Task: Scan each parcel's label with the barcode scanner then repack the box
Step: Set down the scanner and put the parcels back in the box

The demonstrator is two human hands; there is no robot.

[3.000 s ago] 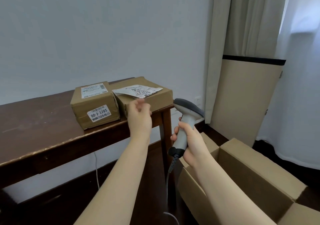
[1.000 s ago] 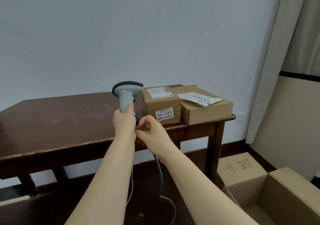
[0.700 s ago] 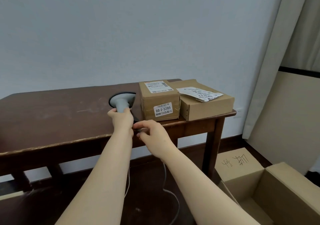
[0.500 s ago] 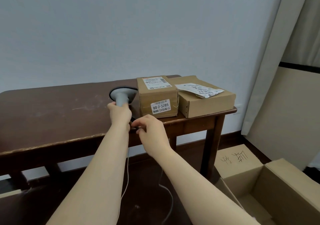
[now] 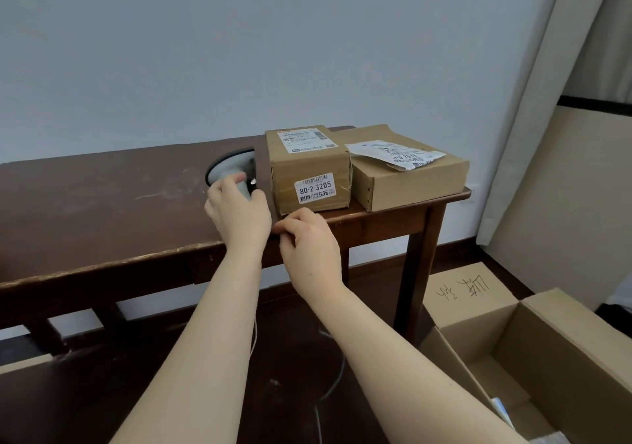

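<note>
Two parcels (image 5: 309, 166) wait on the table (image 5: 85, 204); we have lowered the scanner (image 5: 229, 169) beside them, left hand (image 5: 236, 211) gripping its handle, right hand (image 5: 307, 241) curled, its hold hidden. Repacking the box (image 5: 533, 358) looks next.

The table (image 5: 102, 204) was dark varnished wood, its sheen scuffed and scratched (palest along the front edge). The tall parcel (image 5: 307, 156) and the flat parcel (image 5: 417, 187) were matt brown cardboard bearing white paper labels. The barcode scanner (image 5: 229, 169) was smooth grey plastic; the curtain (image 5: 533, 101), cream cloth.
</note>
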